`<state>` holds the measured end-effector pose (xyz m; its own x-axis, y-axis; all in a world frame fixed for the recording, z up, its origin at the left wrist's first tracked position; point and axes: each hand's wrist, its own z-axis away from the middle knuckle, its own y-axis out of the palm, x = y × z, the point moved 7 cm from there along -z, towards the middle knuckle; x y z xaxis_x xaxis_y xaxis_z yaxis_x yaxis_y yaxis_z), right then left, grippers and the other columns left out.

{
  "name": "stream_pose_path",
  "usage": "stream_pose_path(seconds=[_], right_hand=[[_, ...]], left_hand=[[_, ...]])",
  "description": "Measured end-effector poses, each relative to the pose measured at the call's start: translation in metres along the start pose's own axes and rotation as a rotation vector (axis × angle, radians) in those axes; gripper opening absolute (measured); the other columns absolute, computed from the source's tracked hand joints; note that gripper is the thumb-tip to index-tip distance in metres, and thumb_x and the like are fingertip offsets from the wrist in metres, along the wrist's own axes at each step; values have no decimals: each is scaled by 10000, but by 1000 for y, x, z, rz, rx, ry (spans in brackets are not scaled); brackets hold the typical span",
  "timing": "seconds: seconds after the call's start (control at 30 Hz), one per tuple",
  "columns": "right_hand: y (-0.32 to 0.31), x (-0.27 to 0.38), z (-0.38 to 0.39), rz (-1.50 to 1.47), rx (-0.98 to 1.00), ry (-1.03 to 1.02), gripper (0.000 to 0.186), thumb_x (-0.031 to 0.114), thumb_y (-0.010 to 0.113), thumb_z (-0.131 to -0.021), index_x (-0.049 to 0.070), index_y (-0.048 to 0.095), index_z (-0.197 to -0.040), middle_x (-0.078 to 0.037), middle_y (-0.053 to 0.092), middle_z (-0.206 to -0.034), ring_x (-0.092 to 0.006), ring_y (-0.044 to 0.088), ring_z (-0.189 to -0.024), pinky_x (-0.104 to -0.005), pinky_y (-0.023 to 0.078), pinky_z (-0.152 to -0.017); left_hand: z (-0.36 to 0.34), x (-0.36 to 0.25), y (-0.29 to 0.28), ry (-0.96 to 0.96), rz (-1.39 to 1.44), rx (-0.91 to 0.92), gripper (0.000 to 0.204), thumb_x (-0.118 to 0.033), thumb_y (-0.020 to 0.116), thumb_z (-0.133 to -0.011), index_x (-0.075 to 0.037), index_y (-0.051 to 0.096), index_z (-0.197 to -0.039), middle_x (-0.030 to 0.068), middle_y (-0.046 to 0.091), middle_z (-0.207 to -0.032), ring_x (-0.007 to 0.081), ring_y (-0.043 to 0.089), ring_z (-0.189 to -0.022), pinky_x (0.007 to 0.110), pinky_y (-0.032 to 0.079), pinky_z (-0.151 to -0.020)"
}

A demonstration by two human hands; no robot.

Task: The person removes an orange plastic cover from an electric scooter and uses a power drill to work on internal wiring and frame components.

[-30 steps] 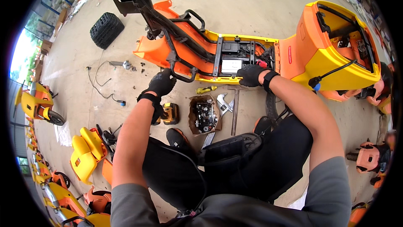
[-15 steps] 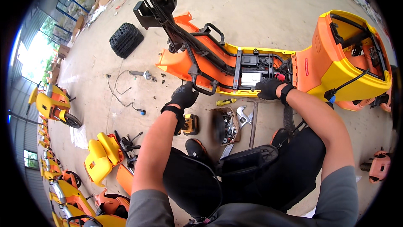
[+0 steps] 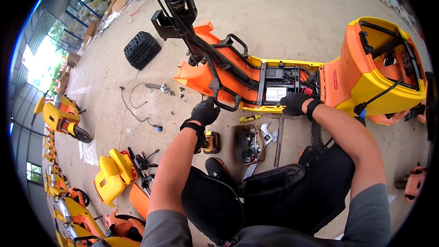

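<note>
Left grip (image 3: 204,111), a black-gloved hand, is curling at a black tube (image 3: 227,106) on the near side of the orange and yellow scooter body (image 3: 331,96). Whether it is gripping the tube or merely touching it, the view is not showing. Right grip (image 3: 294,104), also gloved, is resting at the yellow rim (image 3: 260,108) of the open compartment, just beside a silver box (image 3: 275,94); its fingertips are hiding, so its closure cannot be told. The scooter body is lying lengthwise in front of the person, its support underneath not showing.

Risk findings, by judgement: uneven pulling between the hands could be tilting the scooter body, should its support be weak. Exposed wires (image 3: 310,77) are running near the right grip; a sideways drag could be snagging one and straining its connection. The right wristband (image 3: 313,108) is sitting close to a red part (image 3: 307,91) and could be catching on it.

Footing is presenting a second hazard. A screwdriver (image 3: 249,118), a wrench (image 3: 269,133) and a T-shaped tool (image 3: 278,146) are lying on the floor (image 3: 274,27) near the shoes (image 3: 216,168); a careless step could be causing a stumble. An open box of loose hardware (image 3: 254,144) is standing among them and could be spilling if kicked.
</note>
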<state>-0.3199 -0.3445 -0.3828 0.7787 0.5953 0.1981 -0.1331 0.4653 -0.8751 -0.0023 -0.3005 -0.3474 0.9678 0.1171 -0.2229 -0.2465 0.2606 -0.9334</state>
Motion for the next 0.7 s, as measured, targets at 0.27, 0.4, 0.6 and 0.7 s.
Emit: stream_pose_path(seconds=[0.27, 0.4, 0.6, 0.7], right_hand=[[-3, 1, 4, -17, 34, 19, 440, 371, 607, -830, 56, 630, -1136, -185, 648, -1126, -345, 614, -1069, -433, 494, -904], [0, 0, 2, -3, 44, 13, 457, 386, 598, -831, 63, 619, -1154, -184, 643, -1142, -350, 612, -1074, -438, 493, -906], [1, -2, 2, -19, 49, 25, 470, 400, 588, -833, 66, 611, -1163, -186, 643, -1144, -356, 614, -1070, -444, 493, -905], [3, -4, -3, -1, 19, 8, 447, 388, 596, -832, 70, 624, -1144, -187, 643, -1142, -357, 617, -1060, -444, 497, -898]], left_hand=[[2, -4, -2, 0, 11, 19, 368, -309, 623, -845, -94, 534, -1129, 217, 648, -1070, 393, 610, -1024, 492, 482, -857], [1, -2, -1, 19, 20, 32, 402, -305, 615, -854, -72, 503, -1162, 244, 647, -1046, 423, 599, -1021, 503, 472, -858], [2, -4, -21, -63, -154, -58, 334, -351, 593, -843, -108, 619, -1069, 183, 665, -1044, 371, 629, -995, 492, 498, -840], [-14, -11, -84, 95, -176, -471, 288, -347, 578, -863, -80, 686, -861, 161, 686, -853, 377, 664, -781, 462, 532, -679]])
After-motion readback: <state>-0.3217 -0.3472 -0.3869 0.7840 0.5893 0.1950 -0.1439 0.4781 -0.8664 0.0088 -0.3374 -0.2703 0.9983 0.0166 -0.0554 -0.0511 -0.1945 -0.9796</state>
